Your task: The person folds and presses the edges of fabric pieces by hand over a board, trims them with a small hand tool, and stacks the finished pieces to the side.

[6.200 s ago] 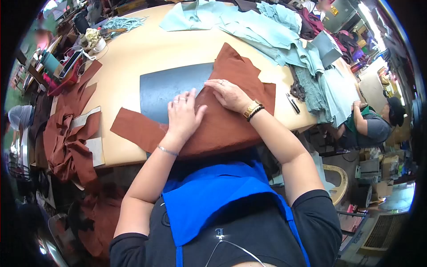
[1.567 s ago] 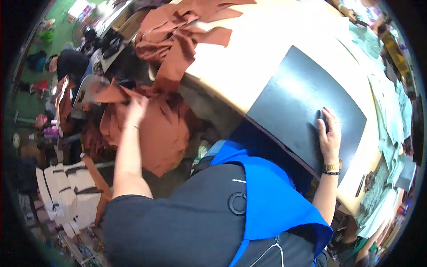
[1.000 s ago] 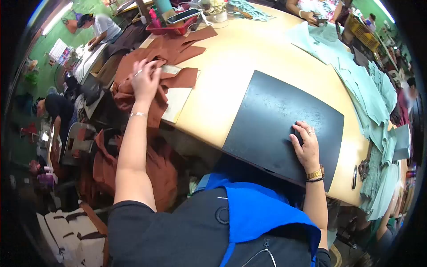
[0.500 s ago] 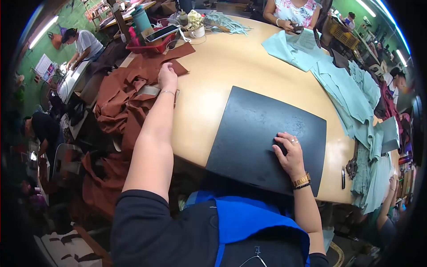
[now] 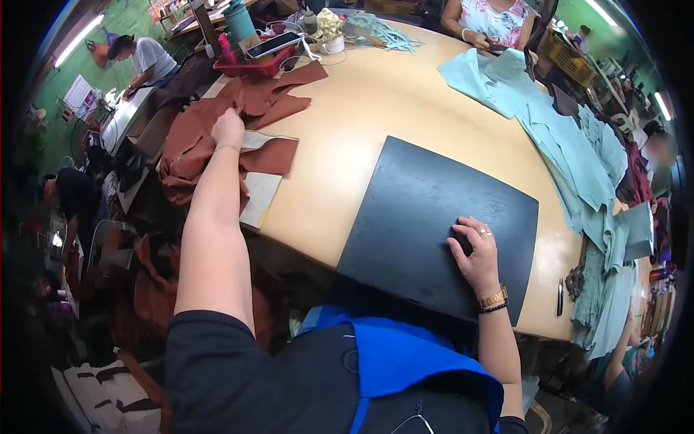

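My left hand (image 5: 229,130) is closed on the heap of reddish-brown leather (image 5: 189,141) at the table's left side; its fingertips are partly hidden in the folds. Beneath the heap, part of a pale sheet (image 5: 262,194) shows. My right hand (image 5: 475,253) rests with curled fingers on the black mat (image 5: 434,217) near the table's front edge. A small dark object (image 5: 463,243) shows under its fingers, too hidden to make out.
Pale green leather (image 5: 571,145) lies along the right. A black pen-like tool (image 5: 559,297) is right of the mat. A red tray (image 5: 256,68) with a phone (image 5: 272,45) and a white cup (image 5: 333,45) stand at the back left. Co-workers are around the table.
My left hand has moved left and toward me, from the heap's far right part into its middle, and a right-hand flap now lies over the pale sheet. My right hand has stayed on the mat.
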Tool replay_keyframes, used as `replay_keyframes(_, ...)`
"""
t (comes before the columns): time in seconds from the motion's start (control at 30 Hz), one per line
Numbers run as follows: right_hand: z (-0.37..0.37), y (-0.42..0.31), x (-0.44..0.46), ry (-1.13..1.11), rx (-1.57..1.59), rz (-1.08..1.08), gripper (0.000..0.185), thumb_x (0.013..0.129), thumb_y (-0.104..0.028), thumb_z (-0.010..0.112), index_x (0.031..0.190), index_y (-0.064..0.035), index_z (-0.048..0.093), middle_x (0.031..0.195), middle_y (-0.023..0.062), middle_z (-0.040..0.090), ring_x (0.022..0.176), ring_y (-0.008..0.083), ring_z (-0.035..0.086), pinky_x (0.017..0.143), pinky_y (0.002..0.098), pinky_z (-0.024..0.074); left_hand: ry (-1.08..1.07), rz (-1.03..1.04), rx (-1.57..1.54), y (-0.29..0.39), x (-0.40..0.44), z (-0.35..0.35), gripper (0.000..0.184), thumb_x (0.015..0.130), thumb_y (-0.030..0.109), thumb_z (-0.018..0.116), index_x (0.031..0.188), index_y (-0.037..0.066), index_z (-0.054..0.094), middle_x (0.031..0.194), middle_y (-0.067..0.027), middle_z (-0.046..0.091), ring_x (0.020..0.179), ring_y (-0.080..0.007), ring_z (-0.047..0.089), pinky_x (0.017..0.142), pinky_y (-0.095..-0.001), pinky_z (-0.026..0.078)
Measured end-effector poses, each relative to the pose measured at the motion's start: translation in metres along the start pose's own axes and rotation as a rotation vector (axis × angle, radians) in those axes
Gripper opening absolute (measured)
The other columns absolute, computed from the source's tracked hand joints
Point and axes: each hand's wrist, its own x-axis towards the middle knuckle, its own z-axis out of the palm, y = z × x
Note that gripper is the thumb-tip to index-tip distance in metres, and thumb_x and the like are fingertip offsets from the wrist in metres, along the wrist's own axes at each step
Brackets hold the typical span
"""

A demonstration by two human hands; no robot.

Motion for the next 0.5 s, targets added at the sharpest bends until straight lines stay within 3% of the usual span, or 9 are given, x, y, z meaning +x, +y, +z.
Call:
replay_keyframes(0.1,0.000,0.000,0.001,-0.010,-0.026,-0.005,0.024,0.082,-0.017,0.077,0.103,-0.0062,0.070,0.117,0.0124,0.068,0.116,0.0349,0.061,0.102,0.0471,0.0446,0.144,0.135,-0.216,0.052,-0.017,-0.001,0.036,0.101,0.040,0.042,0.119,0.019,0.063,0.111,-0.0245,0.069,0.107,-0.0463,0.064,0.092,-0.0571,0.049)
replay_keyframes(0.17,-0.001,-0.002,0.001,-0.013,-0.026,-0.005,0.024,0.082,-0.016,0.077,0.103,-0.0060,0.070,0.117,0.0123,0.068,0.116,0.0348,0.062,0.102,0.0472,0.0445,0.222,0.346,-0.375,0.089,-0.039,0.007,0.029,0.099,0.033,0.044,0.116,0.019,0.064,0.105,-0.0239,0.070,0.099,-0.0468,0.066,0.085,-0.0593,0.051)
replay_keyframes(0.27,0.000,-0.002,0.001,-0.009,-0.019,-0.006,0.024,0.082,-0.016,0.076,0.103,-0.0057,0.070,0.117,0.0124,0.068,0.116,0.0346,0.062,0.102,0.0474,0.0444,0.144,0.612,-0.415,0.148,-0.094,0.018,0.023,0.100,0.030,0.045,0.107,0.018,0.062,0.088,-0.0218,0.070,0.083,-0.0455,0.067,0.073,-0.0596,0.052)
replay_keyframes(0.33,-0.001,0.000,-0.001,-0.006,-0.013,-0.001,0.024,0.083,-0.017,0.076,0.103,-0.0055,0.070,0.117,0.0126,0.068,0.116,0.0346,0.062,0.102,0.0473,0.0441,0.088,0.824,-0.385,0.172,-0.127,0.027,0.021,0.099,0.030,0.045,0.106,0.017,0.060,0.083,-0.0187,0.070,0.079,-0.0425,0.068,0.068,-0.0565,0.052)
replay_keyframes(0.43,-0.001,0.001,0.000,-0.009,0.016,0.015,0.027,0.084,-0.019,0.076,0.105,-0.0051,0.069,0.117,0.0133,0.068,0.116,0.0347,0.062,0.103,0.0466,0.0435,-0.017,0.823,-0.327,0.204,-0.184,-0.002,0.019,0.094,0.019,0.053,0.111,0.015,0.062,0.090,-0.0163,0.071,0.082,-0.0345,0.070,0.070,-0.0487,0.053)
replay_keyframes(0.5,-0.003,0.004,-0.001,-0.016,0.048,0.049,0.032,0.084,-0.022,0.077,0.110,-0.0047,0.069,0.117,0.0142,0.068,0.116,0.0345,0.062,0.104,0.0456,0.0433,0.192,1.032,-0.555,0.213,-0.217,-0.004,0.029,0.090,0.014,0.059,0.119,0.012,0.062,0.090,-0.0158,0.071,0.077,-0.0329,0.069,0.069,-0.0445,0.054)
